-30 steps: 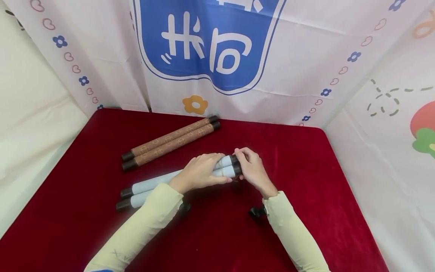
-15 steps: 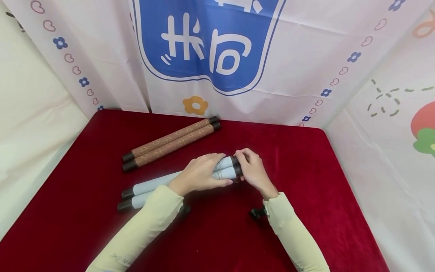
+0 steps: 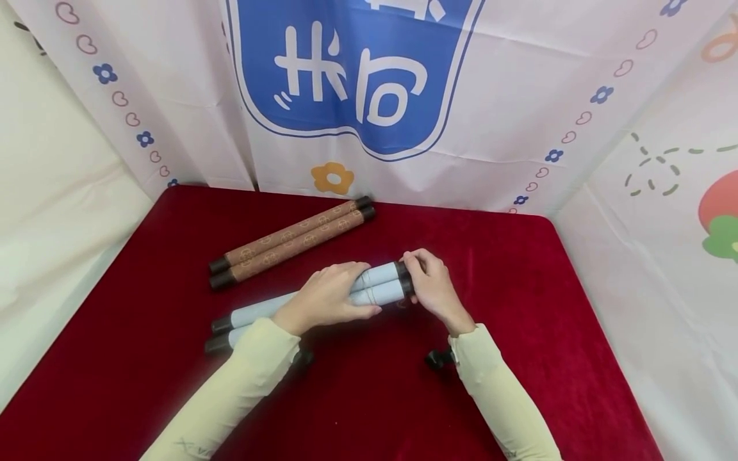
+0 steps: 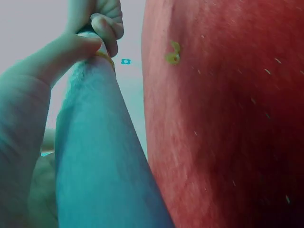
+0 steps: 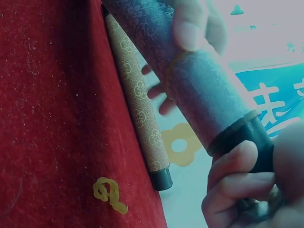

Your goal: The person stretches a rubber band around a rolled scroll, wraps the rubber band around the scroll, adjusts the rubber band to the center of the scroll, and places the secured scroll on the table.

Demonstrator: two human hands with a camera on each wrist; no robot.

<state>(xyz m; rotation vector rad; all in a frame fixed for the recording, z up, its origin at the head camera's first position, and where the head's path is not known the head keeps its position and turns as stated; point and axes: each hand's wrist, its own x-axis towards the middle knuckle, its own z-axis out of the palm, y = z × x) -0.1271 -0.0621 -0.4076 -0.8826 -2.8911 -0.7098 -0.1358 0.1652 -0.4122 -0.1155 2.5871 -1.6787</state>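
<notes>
Two pale blue scrolls (image 3: 383, 274) with dark end caps lie side by side, raised at their right end, in the head view. My left hand (image 3: 323, 298) grips both across the middle, thumb on the near side. A thin rubber band (image 5: 172, 78) circles them close to the left fingertips in the right wrist view. My right hand (image 3: 432, 282) holds the dark caps at the right end, its fingers curled around them in the right wrist view (image 5: 237, 185). In the left wrist view, the left thumb (image 4: 90, 46) presses beside the band.
Two brown patterned scrolls (image 3: 288, 242) with dark ends lie together behind the blue pair. A loose yellowish rubber band (image 5: 102, 189) lies on the red cloth (image 3: 507, 307). White printed curtains (image 3: 496, 115) stand behind and at both sides.
My left hand has slid left along the blue scrolls, and the rubber band sits farther from their right end. The scrolls have shifted slightly right, with my right hand still on the caps.
</notes>
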